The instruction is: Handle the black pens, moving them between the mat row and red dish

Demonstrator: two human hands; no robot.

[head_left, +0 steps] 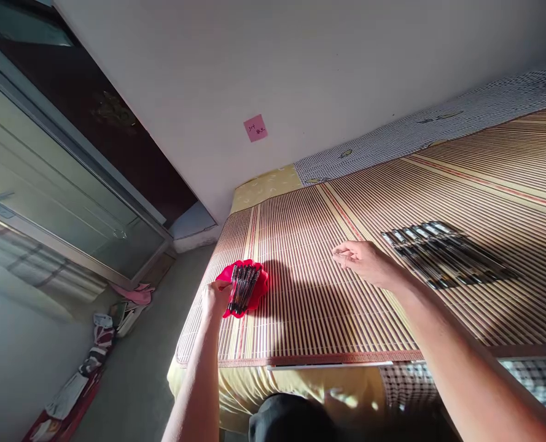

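A bundle of dark pens [244, 288] lies on a red cloth [264, 283] near the front left corner of a striped bamboo mat [328, 307]. The cloth's near edge is touched by the left hand [216, 298], whose fingers are curled at the fabric; whether it is truly gripped cannot be told. The right hand [365, 261] is held just above the mat, between the bundle and a row of pens [443, 253] laid side by side further right, its fingertips pinched together, perhaps on something thin. Handling would best be done with the cloth kept flat so the bundle is not rolled off. A pink note [255, 128] is stuck on the wall behind.
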